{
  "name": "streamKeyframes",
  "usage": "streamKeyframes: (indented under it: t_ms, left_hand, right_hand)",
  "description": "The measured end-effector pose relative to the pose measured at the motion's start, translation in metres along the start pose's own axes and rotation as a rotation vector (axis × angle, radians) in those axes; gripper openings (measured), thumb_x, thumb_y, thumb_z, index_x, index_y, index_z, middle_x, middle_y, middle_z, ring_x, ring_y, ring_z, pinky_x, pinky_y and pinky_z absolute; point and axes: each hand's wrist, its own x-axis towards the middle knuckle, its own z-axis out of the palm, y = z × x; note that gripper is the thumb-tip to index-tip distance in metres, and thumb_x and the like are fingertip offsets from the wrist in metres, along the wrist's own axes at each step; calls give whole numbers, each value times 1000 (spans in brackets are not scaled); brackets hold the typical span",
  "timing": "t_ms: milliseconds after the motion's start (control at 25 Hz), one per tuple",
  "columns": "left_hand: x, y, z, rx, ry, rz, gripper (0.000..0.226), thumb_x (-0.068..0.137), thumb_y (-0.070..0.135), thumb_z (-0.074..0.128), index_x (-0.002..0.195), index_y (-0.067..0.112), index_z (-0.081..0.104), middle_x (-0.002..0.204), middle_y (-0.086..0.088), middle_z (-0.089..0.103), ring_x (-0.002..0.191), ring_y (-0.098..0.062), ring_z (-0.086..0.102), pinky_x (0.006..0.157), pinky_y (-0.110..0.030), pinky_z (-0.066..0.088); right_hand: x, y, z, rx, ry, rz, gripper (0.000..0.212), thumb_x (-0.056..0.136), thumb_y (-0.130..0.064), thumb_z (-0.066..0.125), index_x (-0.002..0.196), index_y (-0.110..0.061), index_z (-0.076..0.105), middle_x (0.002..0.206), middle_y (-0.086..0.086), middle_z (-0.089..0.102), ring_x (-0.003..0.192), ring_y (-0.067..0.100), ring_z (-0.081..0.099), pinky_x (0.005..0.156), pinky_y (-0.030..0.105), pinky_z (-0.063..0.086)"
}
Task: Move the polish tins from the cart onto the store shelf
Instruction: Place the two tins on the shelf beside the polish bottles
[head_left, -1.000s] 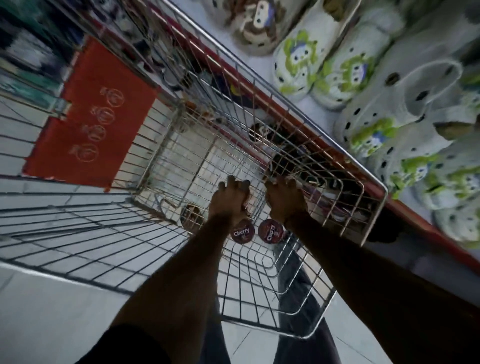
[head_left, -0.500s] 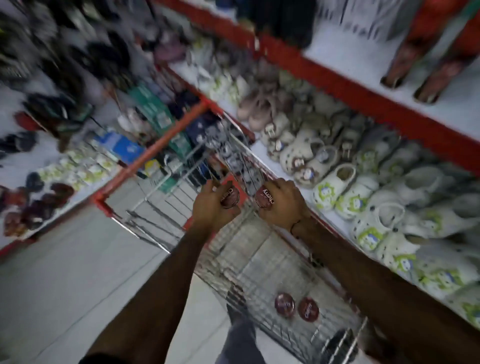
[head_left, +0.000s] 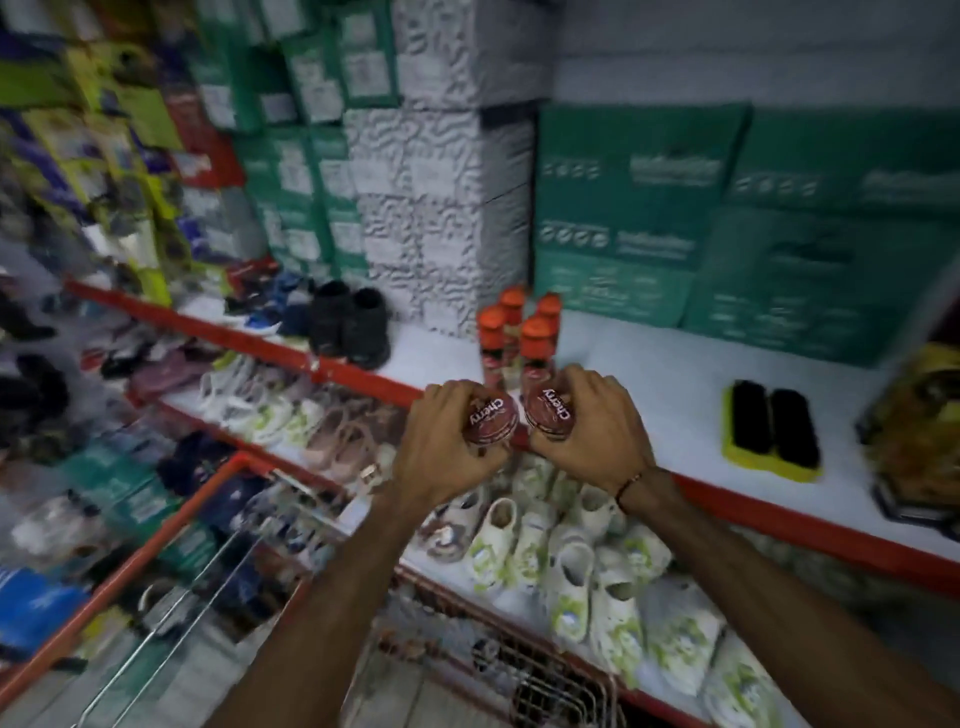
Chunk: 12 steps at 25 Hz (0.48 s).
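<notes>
My left hand grips a round dark-red polish tin with a "Cherry" label. My right hand grips a second, matching polish tin. Both tins are held side by side, almost touching, in the air at the red front edge of the white store shelf. The wire cart with its red rim is below and to the left, under my forearms. Whatever is left inside the cart is blurred.
Several orange-capped polish bottles stand on the shelf just behind the tins. Two black brushes on a yellow tray lie to the right, black shoes to the left. Green and white boxes fill the shelf's back. White clogs crowd the lower shelf.
Both hands took a tin each from the bottom of the cart, lifted them out and carried them up to the shelf's front edge. The view swung up from the cart to the shelf.
</notes>
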Motion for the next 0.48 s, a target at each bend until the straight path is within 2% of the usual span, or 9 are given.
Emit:
streamKeyframes:
  t_ms: [120,240,360,480]
  left_hand:
    - [33,46,54,-123,-111,42,52,55,31,78,103,14,66,98,-6,70,94,-26,60,81,-32,45]
    - [62,79,94,-134,-284,-85,44,57,26,82,96,10,68,93,-10,75,89,-29,69,74,-33,54]
    - [83,90,128,-58,-414,-105,44,62,29,80,96,3,70,96,-19,77,92,-36,72,79,-40,58]
    - [105,90,157,-37,-422,-128,41,69,23,79,102,1,69,102,-22,77,98,-39,71,84,-41,58]
  right_hand:
    - [-3,51,-31,-212,-41,171,57,58,-67,54,89,-19,55,83,7,70,84,34,63,74,40,43]
    - [-2,93,-37,-426,-178,257,48,66,-61,58,93,-21,59,88,6,73,98,32,65,93,46,39]
    - [6,127,-31,-503,-287,266,52,71,-64,63,99,-20,63,95,8,74,105,31,64,116,55,24]
    - [22,149,-26,-482,-303,294,45,77,-58,62,99,-19,65,95,9,73,104,32,64,122,55,13]
